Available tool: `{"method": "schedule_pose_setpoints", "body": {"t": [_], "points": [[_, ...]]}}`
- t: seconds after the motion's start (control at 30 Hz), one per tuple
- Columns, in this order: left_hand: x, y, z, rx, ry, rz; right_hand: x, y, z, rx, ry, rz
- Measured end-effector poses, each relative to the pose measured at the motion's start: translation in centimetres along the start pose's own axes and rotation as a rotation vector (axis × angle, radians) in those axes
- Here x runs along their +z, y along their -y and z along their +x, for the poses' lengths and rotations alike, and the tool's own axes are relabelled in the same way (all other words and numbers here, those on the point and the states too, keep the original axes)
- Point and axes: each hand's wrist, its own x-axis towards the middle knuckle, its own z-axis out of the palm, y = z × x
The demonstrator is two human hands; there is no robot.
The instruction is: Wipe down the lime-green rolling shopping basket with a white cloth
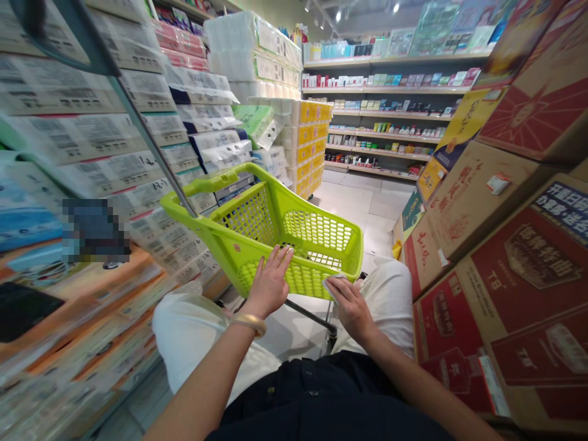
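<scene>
A lime-green plastic shopping basket (239,239) on a wheeled frame stands tilted in front of my knees in a shop aisle. My left hand (269,282) lies flat on the near wall of the basket, fingers stretched up over its rim, with a gold bangle on the wrist. My right hand (350,306) presses a small white cloth (331,280) against the basket's near right corner, fingers closed over the cloth. The inside of the basket looks empty. I am crouched, with white trouser knees on either side.
Shelves of packed tissue and toilet rolls (138,153) crowd the left side. Stacked red and brown cartons (505,257) rise on the right. Tiled floor (362,202) runs ahead to far shelves of small goods (386,116), past a stack of yellow boxes (310,147).
</scene>
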Motion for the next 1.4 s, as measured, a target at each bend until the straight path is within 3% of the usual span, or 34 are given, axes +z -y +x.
{"method": "schedule_pose_setpoints", "body": {"t": [0.1, 0.33, 0.43, 0.6, 0.8, 0.9, 1.03, 1.23, 1.4], "points": [[0.0, -0.1, 0.1, -0.009, -0.004, 0.003, 0.2, 0.3, 0.5, 0.002, -0.029, 0.019], [-0.3, -0.1, -0.1, -0.016, 0.002, -0.003, 3.9, 3.3, 5.6, -0.060, 0.008, 0.110], [-0.4, 0.0, -0.2, -0.011, 0.010, -0.001, 3.8, 3.4, 5.6, -0.066, 0.023, 0.111], [-0.4, 0.0, -0.2, -0.003, 0.010, -0.011, 0.1, 0.7, 1.7, -0.036, 0.001, 0.098], [-0.3, -0.1, 0.1, -0.017, 0.011, -0.050, -3.4, -1.3, -2.1, 0.150, -0.087, 0.160], [-0.2, 0.0, 0.1, -0.007, -0.001, -0.048, -3.6, -0.4, -1.3, 0.202, -0.151, 0.199], [-0.3, 0.1, -0.1, -0.001, -0.012, -0.039, -2.6, -0.1, 0.8, 0.164, -0.152, 0.164], [-0.4, 0.1, 0.1, -0.004, 0.028, -0.022, -1.7, -4.2, 0.9, 0.165, 0.003, 0.070], [-0.2, 0.2, 0.9, 0.014, 0.037, -0.012, -2.0, -7.8, 1.2, 0.221, 0.049, 0.014]]}}
